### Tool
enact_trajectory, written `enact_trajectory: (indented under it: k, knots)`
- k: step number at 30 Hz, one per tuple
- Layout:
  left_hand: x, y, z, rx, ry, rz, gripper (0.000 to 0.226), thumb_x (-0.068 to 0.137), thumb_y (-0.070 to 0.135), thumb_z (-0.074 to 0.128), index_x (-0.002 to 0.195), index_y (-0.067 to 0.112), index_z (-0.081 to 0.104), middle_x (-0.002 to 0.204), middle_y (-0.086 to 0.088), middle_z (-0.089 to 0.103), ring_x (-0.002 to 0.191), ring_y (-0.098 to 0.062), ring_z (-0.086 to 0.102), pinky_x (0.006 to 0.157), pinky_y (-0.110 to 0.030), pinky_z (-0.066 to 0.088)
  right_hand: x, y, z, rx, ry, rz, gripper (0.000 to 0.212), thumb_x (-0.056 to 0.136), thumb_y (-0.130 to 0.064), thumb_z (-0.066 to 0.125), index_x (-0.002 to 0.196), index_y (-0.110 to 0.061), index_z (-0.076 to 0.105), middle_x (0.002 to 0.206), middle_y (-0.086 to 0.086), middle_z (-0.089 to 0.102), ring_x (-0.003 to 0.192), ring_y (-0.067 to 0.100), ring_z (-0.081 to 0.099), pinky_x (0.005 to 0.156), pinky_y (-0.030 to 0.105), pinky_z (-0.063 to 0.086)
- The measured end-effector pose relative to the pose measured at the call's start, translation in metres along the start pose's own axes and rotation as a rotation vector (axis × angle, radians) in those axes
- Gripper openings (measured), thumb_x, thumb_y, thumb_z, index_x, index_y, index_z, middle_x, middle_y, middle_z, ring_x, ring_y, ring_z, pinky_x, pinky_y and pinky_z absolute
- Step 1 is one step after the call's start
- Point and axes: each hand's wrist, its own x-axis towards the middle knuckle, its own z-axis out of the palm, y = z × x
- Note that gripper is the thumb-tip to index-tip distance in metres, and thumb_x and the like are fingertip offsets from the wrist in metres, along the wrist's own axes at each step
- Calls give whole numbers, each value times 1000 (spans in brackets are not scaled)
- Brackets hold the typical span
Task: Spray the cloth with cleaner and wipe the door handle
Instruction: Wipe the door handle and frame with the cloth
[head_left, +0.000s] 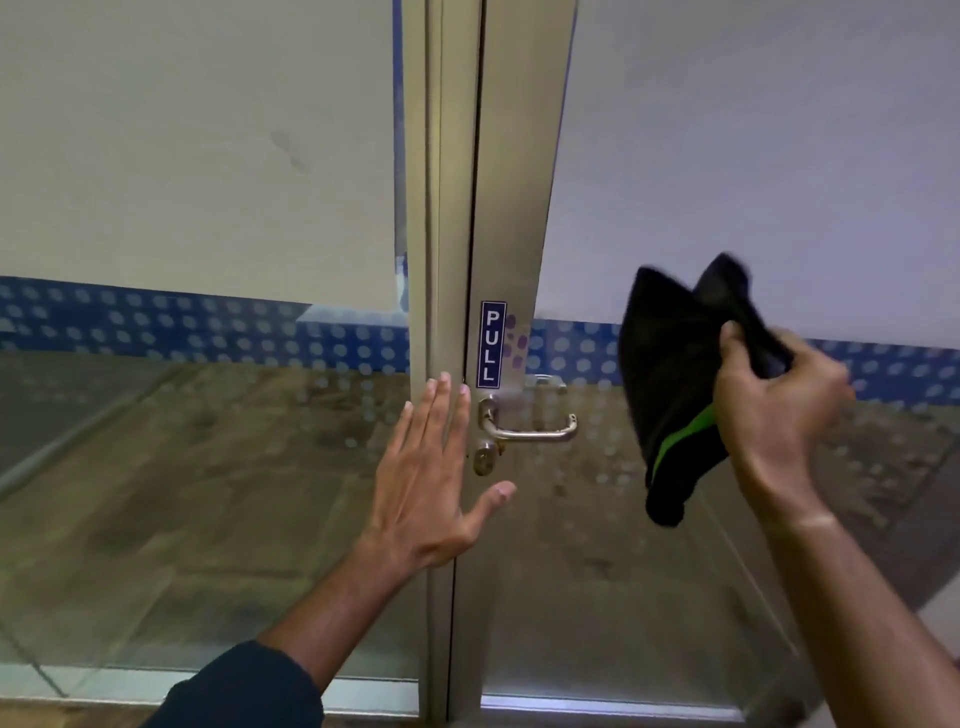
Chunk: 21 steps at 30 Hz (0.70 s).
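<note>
Right hand (774, 400) grips blurred, seemingly black cloth (675, 384).

Door handle (530, 423) stood unobstructed from the right; flat left hand (431, 467) crowded its left, just beside the lock cylinder (484, 461).

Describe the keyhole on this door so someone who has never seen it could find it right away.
Find the metal door frame with the blue PULL sticker. Below it sits the silver door handle. The keyhole is the small round brass-coloured cylinder just under the handle's pivot, beside the left hand; it alone is round and yellowish.
</note>
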Motion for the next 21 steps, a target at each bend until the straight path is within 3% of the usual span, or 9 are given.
enact_trajectory:
  k: [2, 4, 9, 14, 17, 21]
  knots:
    - [18, -5, 9, -5, 6, -4, 98, 87, 76, 17, 155, 9, -6, 163, -13, -13, 151, -22, -13, 124, -44, 3, 13, -8, 19, 67, 102, -88, 31, 87, -38, 62, 102, -13, 74, 89, 5, 75, 80, 8, 67, 72, 17, 47]
    - [35, -11, 17, -14, 22, -10, 96, 89, 72, 21, 155, 9, -6, 163, -13, -15, 151, -21, -14, 124, -43, 3, 13, -11, 46, 120, 106, -222, 30, 88, -29, 65, 112, -12, 72, 100, 7, 75, 87, 6, 67, 81, 17, 51]
    - [68, -25, 35, -33, 42, -36, 91, 91, 64, 27, 155, 11, -9, 162, -13, -19, 151, -22, -16, 124, -44, 3, -17, 12, 125, -6, -125, -646, 41, 77, 4, 65, 117, 0, 67, 117, 23, 66, 103, 35, 68, 87, 42, 55]
    - [91, -42, 47, -71, 75, -8, 85, 92, 53, 31, 156, 7, -1, 163, -16, -11, 152, -24, -11, 124, -46, 9, -30, 38, 171, -186, -320, -956, 39, 80, 6, 68, 118, 0, 66, 122, 28, 61, 117, 39, 58, 99, 49, 48]
    - [105, -52, 55, -71, 101, 37, 83, 92, 46, 37, 156, 5, 2, 164, -17, -8, 152, -26, -9, 124, -47, 9, -28, 44, 185, -281, -396, -1013, 44, 80, 6, 69, 123, 0, 63, 127, 30, 58, 122, 40, 54, 103, 51, 44]
    - [121, -61, 69, -52, 167, 95, 83, 90, 37, 45, 155, 1, 6, 164, -19, -4, 152, -28, -5, 124, -48, 9, -32, 47, 194, -374, -486, -1054, 46, 85, -9, 66, 129, 1, 58, 135, 30, 51, 130, 42, 45, 109, 53, 36]
